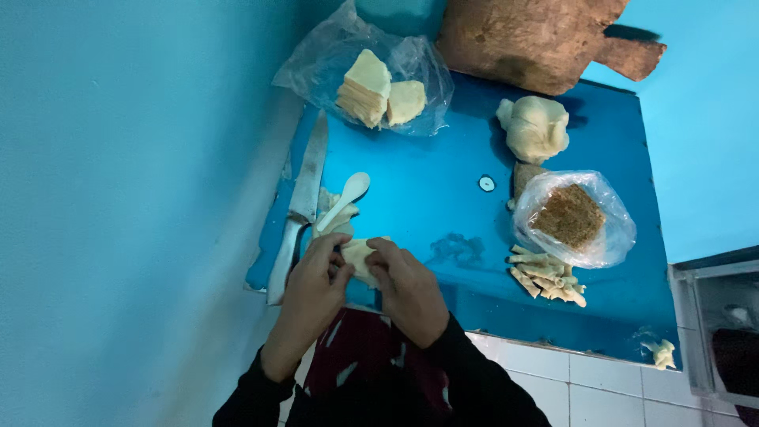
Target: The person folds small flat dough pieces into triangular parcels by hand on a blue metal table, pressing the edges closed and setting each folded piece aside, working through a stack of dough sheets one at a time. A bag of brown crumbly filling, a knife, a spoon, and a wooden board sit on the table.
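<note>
Nearest, at the board's [443, 205] front-left edge: left hand [312, 289] and right hand [407, 289], both curled, fingertips pinching a small pale dough wrapper [357, 255] between them, just above the edge. Dark sleeves below, over a maroon patterned cloth [356, 356].

Just beyond the hands, a white spoon [345, 199] lying on a scrap of dough. Beside it, along the left edge, a long knife [302, 198], handle toward the front corner.

Toward the front-right, a heap of rolled pastry pieces [547, 278], touching a clear bag with brown crumbly filling [571, 217]. One stray roll [660, 353] on the white tiles past the front-right corner.

Mid-board, a small white round cap [487, 183].

Farther back, a lump of pale dough [538, 126] near the right side. At the far-left corner, a plastic bag holding stacked wrapper sheets [371, 91].

Farthest, past the back edge, a brown wooden paddle-shaped board [538, 39] leaning on the wall.
</note>
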Tool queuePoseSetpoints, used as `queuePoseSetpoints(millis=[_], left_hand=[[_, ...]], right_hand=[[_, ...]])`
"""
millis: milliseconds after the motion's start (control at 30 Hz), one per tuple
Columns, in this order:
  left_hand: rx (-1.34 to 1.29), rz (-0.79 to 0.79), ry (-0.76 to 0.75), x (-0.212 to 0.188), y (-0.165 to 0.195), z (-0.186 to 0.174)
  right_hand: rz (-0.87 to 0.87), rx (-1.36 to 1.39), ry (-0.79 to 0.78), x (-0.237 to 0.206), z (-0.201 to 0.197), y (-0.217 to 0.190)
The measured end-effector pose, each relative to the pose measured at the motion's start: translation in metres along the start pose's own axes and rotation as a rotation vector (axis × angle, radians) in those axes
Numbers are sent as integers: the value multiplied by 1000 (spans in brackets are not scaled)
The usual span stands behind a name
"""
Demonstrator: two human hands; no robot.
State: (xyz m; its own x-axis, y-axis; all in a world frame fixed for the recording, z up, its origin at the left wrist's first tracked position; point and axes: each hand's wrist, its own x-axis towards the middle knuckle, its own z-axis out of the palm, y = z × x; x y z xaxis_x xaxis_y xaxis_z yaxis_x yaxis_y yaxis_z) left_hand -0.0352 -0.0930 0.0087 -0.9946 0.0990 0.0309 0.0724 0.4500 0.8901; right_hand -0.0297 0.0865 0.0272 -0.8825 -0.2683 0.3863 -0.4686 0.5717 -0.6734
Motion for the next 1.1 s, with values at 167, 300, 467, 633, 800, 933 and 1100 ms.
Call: queuePoseSetpoints(millis=[167,300,467,633,800,933,1100], left_hand=[[-29,-30,-12,0,1,0],[-55,-59,-24,-1,8,-1],[9,23,-9,0,16,-3],[22,13,-60,4,17,-6],[413,321,218,-4,21,5],[337,433,115,-18,30,41],[422,709,-108,-16,25,77]], right_hand=[[-41,-130,-24,1,9,2],[-14,-134,-24,-2,14,11],[345,297,43,7,5,34],[366,708,557,5,-88,61],[-77,-243,98,-31,-100,51],[268,-45,-96,-53,-74,47],[211,-166,215,-97,-109,61]])
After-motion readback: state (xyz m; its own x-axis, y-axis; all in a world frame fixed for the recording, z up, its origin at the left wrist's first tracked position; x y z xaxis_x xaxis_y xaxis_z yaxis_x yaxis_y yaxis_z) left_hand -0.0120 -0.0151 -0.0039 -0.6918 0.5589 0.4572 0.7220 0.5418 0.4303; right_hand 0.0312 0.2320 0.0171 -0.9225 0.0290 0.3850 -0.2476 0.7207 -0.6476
